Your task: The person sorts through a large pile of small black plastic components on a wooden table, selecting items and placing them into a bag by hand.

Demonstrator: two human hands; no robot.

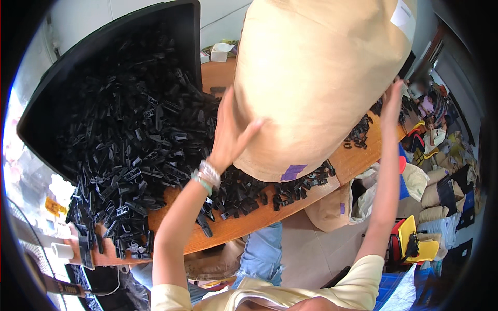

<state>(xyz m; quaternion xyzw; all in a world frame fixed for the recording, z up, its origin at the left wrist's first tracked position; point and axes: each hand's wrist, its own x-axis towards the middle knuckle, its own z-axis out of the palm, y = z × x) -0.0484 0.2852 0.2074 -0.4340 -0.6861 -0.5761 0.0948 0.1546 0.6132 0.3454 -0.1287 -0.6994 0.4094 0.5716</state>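
Note:
A large, bulging tan sack with a purple patch low on its front stands tilted over the wooden table. My left hand, with bracelets at the wrist, presses the sack's left side, thumb laid on its front and fingers along the side. On the opposite side, my right hand grips the sack's edge; its fingers are partly hidden behind the cloth. Many small black plastic clips lie heaped to the left of my left hand. More loose black pieces are scattered below and beside the sack.
A black bin lies tipped at the far left, with clips spilling onto the wooden table. An open tan sack stands on the floor below. Yellow chairs, further sacks and other people are at right. A fan is at lower left.

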